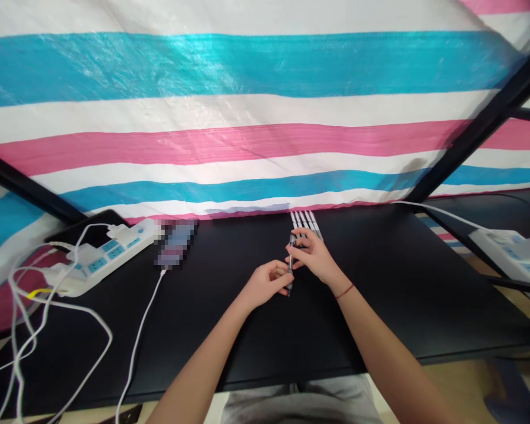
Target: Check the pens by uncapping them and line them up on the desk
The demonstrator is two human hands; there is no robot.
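Observation:
Both hands hold one slim pen point(291, 257) with a clear barrel and dark ends, pointing away from me above the black tabletop. My left hand point(270, 284) pinches its near end between thumb and fingers. Around its far half close the thumb and fingers of my right hand point(312, 254), which has a thin red cord at the wrist. Just beyond the right hand, several white pens point(305, 219) lie side by side in a row near the table's back edge. My right hand partly hides their near ends.
The black table point(221, 341) backs onto a striped plastic sheet point(247, 65). On the left are a white power strip point(110, 259), loose white cables point(103, 324) and a phone point(176, 242) on a cable. Another power strip point(512, 250) stands at the right, behind a black frame bar.

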